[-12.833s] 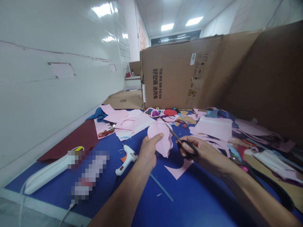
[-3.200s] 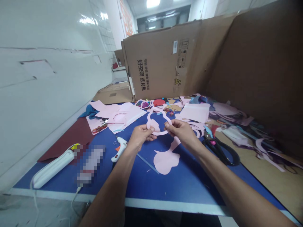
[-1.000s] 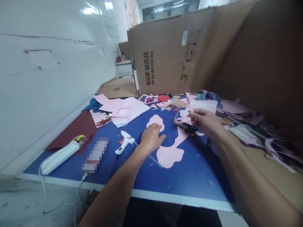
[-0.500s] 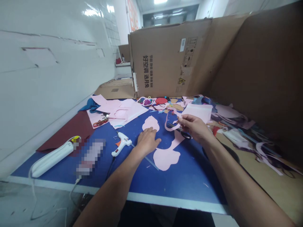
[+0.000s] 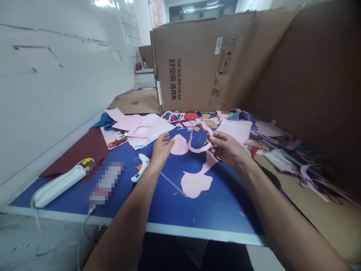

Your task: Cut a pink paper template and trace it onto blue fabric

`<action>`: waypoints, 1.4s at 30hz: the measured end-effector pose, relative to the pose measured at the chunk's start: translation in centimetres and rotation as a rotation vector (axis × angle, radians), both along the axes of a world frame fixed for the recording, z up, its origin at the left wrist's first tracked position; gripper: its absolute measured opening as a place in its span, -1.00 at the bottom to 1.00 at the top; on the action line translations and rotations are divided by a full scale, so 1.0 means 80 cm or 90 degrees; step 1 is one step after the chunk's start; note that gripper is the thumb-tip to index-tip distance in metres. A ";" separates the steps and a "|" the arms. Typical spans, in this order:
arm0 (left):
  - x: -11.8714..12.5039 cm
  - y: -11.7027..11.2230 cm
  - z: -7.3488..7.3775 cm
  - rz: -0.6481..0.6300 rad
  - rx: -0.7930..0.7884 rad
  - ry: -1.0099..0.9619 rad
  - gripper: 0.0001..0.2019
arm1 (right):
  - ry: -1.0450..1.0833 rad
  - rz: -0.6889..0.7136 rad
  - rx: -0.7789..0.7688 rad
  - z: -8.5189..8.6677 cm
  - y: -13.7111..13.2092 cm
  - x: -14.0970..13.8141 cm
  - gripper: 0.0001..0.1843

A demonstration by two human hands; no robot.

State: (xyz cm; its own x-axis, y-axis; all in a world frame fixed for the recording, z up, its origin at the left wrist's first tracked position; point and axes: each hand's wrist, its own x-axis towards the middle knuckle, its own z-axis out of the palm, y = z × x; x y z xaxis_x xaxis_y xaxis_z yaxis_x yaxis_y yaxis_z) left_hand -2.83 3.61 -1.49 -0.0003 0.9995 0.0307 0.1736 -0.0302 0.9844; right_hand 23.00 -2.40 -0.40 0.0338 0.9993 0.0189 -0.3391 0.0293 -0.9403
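Note:
My right hand [image 5: 226, 149] is closed on a curved pink paper strip [image 5: 196, 149] that loops up above the blue table [image 5: 214, 214]. Dark scissor blades [image 5: 201, 143] poke out by its fingers. My left hand [image 5: 161, 148] has its fingers pinched at the left edge of a small rounded pink cutout [image 5: 179, 145]. A larger pink cutout [image 5: 196, 184] with a narrow stalk lies flat on the table between my forearms.
A white glue gun [image 5: 141, 169] lies left of my left wrist, with a white power strip [image 5: 59, 184] and a maroon sheet [image 5: 81, 150] further left. Pink sheets [image 5: 143, 128] and coloured scraps [image 5: 267, 131] lie around. Cardboard box [image 5: 197, 64] behind; cardboard wall [image 5: 310, 75] on the right.
My left hand has lifted off the table and closed on the small cutout's edge. My right hand has brought the pink strip left, toward the cutout.

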 end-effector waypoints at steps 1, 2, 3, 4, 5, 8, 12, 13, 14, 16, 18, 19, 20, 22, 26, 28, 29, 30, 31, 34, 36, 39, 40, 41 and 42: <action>-0.001 -0.001 0.002 -0.005 -0.024 -0.030 -0.49 | 0.007 0.005 0.000 0.001 0.000 -0.001 -0.49; 0.000 -0.003 0.004 -0.017 -0.050 -0.057 -0.50 | 0.012 0.011 -0.001 0.001 -0.001 -0.002 -0.49; 0.002 -0.005 0.005 -0.035 -0.076 -0.079 -0.52 | 0.015 0.017 -0.002 0.001 -0.001 -0.003 -0.49; 0.004 -0.008 0.006 -0.059 -0.104 -0.104 -0.55 | 0.017 0.023 -0.003 0.001 -0.002 -0.005 -0.49; 0.007 -0.012 0.006 -0.085 -0.135 -0.136 -0.58 | 0.018 0.028 -0.004 0.000 -0.002 -0.008 -0.49; 0.014 -0.020 0.006 -0.166 -0.239 -0.269 -0.69 | 0.018 0.046 -0.012 -0.001 -0.003 -0.014 -0.47; 0.014 -0.021 0.007 -0.199 -0.307 -0.376 -0.80 | -0.003 0.072 -0.029 -0.004 -0.004 -0.020 -0.44; 0.013 -0.020 0.008 -0.193 -0.302 -0.385 -0.82 | -0.012 0.075 -0.033 -0.005 -0.004 -0.020 -0.45; 0.011 -0.019 0.008 -0.185 -0.290 -0.390 -0.83 | -0.022 0.076 -0.035 -0.007 -0.004 -0.021 -0.45; 0.009 -0.017 0.008 -0.175 -0.258 -0.392 -0.80 | -0.044 0.075 -0.039 -0.009 -0.004 -0.022 -0.45; 0.009 -0.015 0.008 -0.165 -0.225 -0.380 -0.77 | -0.074 0.077 -0.044 -0.011 -0.003 -0.023 -0.44; 0.009 -0.015 0.008 -0.159 -0.212 -0.367 -0.77 | -0.091 0.079 -0.046 -0.012 -0.003 -0.024 -0.44; 0.009 -0.014 0.008 -0.152 -0.201 -0.353 -0.77 | -0.109 0.081 -0.049 -0.013 -0.003 -0.025 -0.45; 0.009 -0.014 0.010 -0.134 -0.183 -0.326 -0.77 | -0.144 0.083 -0.054 -0.015 -0.003 -0.027 -0.47; 0.008 -0.013 0.016 -0.103 -0.138 -0.291 -0.77 | -0.198 0.081 -0.055 -0.018 -0.002 -0.029 -0.51; 0.007 -0.012 0.019 -0.090 -0.116 -0.272 -0.76 | -0.221 0.080 -0.055 -0.019 -0.002 -0.031 -0.53; 0.006 -0.012 0.020 -0.083 -0.105 -0.263 -0.76 | -0.233 0.078 -0.054 -0.019 -0.001 -0.031 -0.54; 0.006 -0.011 0.020 -0.078 -0.095 -0.255 -0.75 | -0.244 0.077 -0.053 -0.020 -0.001 -0.032 -0.55; 0.006 -0.011 0.021 -0.074 -0.086 -0.249 -0.75 | -0.254 0.076 -0.052 -0.021 -0.001 -0.033 -0.55; 0.006 -0.009 0.019 -0.069 -0.064 -0.238 -0.74 | -0.280 0.073 -0.052 -0.024 0.001 -0.035 -0.57; 0.006 -0.005 0.016 -0.058 -0.057 -0.231 -0.73 | -0.296 0.066 -0.053 -0.025 0.002 -0.036 -0.60; 0.003 0.001 0.011 -0.023 -0.058 -0.217 -0.72 | -0.324 0.048 -0.049 -0.026 0.004 -0.035 -0.65; 0.001 0.003 0.010 -0.014 -0.060 -0.213 -0.72 | -0.335 0.043 -0.047 -0.025 0.005 -0.035 -0.66; 0.000 0.005 0.009 -0.009 -0.061 -0.210 -0.71 | -0.347 0.040 -0.044 -0.025 0.005 -0.035 -0.67; -0.002 0.007 0.008 -0.006 -0.061 -0.208 -0.71 | -0.360 0.039 -0.040 -0.025 0.005 -0.034 -0.68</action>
